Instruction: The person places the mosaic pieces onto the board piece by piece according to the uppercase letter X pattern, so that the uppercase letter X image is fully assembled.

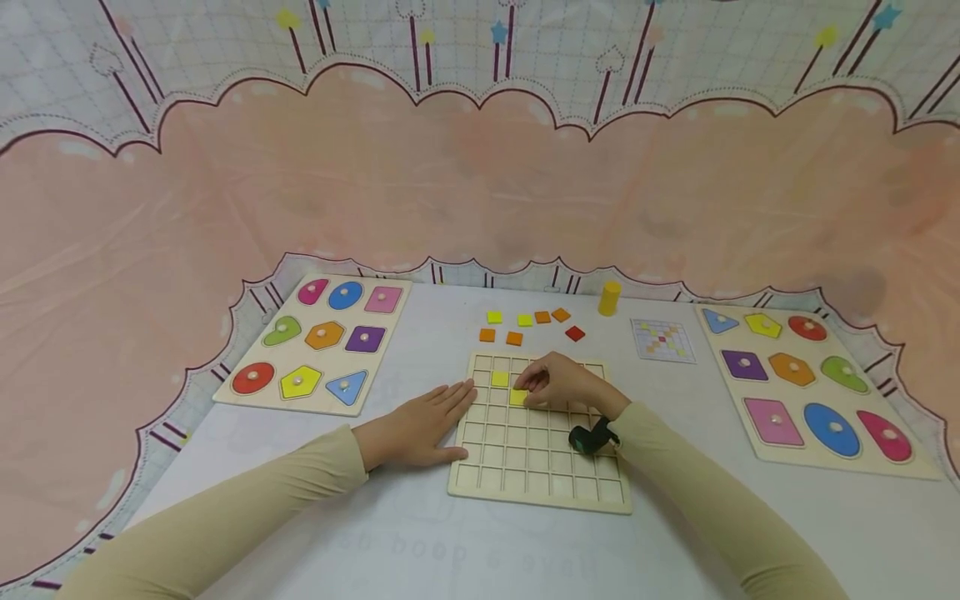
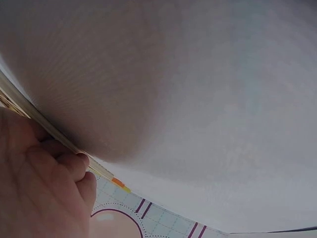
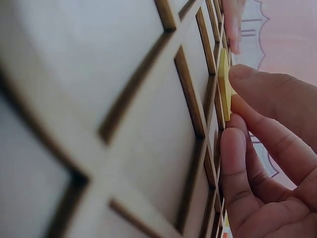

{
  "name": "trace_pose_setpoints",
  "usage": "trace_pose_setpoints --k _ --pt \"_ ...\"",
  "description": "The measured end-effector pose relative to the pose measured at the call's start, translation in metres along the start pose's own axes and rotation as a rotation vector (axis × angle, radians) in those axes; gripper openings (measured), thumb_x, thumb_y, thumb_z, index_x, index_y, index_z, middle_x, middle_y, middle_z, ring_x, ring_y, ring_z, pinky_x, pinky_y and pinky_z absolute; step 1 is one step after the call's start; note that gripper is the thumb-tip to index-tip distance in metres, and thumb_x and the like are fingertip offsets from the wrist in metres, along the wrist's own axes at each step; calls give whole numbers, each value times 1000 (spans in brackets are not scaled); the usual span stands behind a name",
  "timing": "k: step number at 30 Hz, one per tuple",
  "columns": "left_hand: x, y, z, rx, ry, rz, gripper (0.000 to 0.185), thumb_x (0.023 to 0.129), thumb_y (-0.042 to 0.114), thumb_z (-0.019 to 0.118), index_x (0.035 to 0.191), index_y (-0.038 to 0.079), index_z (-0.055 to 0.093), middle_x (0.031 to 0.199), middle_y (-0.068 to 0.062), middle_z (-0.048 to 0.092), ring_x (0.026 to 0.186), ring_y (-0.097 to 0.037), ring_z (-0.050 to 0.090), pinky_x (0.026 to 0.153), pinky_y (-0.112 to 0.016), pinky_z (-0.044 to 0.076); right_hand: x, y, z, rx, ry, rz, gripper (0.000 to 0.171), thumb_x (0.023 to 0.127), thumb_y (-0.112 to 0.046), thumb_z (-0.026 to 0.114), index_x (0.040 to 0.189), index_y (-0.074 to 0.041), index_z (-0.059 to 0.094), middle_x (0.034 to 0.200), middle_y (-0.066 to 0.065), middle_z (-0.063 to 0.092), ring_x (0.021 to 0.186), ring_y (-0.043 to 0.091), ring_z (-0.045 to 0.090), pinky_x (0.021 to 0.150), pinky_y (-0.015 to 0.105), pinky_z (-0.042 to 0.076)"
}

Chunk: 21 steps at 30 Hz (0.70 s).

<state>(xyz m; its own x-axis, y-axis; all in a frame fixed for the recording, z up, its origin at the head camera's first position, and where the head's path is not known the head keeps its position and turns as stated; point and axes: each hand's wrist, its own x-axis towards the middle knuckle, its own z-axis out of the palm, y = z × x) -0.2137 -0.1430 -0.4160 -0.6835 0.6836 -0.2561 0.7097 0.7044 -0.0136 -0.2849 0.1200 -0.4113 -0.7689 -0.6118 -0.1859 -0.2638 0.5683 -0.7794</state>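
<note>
The beige-sleeved left hand (image 1: 420,427) is lying flat on the worktop (image 1: 390,542), straight fingers pressing the left edge of the pale wooden grid board (image 1: 536,467) — steadying it, it seems. The right hand (image 1: 564,385) is pinching a small yellow square tile (image 1: 518,397) with curled fingers (image 3: 257,89), easing it into a cell near the board's far left corner, diagonally next to another yellow tile (image 1: 500,378). Seating it flush looks like the step in hand — more loose tiles (image 1: 525,327) are waiting by the far edge.
</note>
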Motion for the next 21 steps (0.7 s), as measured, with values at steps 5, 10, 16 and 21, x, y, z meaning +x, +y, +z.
trace_pose_setpoints --k 5,10,16,21 --pt "-1 0 0 5 -1 1 86 92 62 36 151 4 11 160 -10 8 147 -23 12 120 -37 16 0 0 0 2 -7 7 22 78 -9 75 99 -4 71 89 6 68 75 9 56 71 20 50" --pt "0 0 -1 -6 -1 0 86 93 61 38 151 3 12 159 -11 8 147 -23 12 120 -38 17 0 4 -4 18 -19 -19 26 80 -12 74 105 -5 70 97 7 69 80 10 58 74 19 51" --pt "0 -2 3 1 4 -1 87 92 62 36 151 4 10 160 -11 7 148 -23 11 120 -37 16 -5 11 -14 116 -36 -31 33 83 -11 71 114 -1 66 108 13 69 89 13 64 81 22 54" --pt "0 -2 4 1 14 5 86 93 62 37 151 3 11 160 -11 8 148 -23 11 120 -37 16 -13 15 -31 136 28 -2 35 84 -11 70 116 1 64 110 14 68 92 12 64 83 22 53"
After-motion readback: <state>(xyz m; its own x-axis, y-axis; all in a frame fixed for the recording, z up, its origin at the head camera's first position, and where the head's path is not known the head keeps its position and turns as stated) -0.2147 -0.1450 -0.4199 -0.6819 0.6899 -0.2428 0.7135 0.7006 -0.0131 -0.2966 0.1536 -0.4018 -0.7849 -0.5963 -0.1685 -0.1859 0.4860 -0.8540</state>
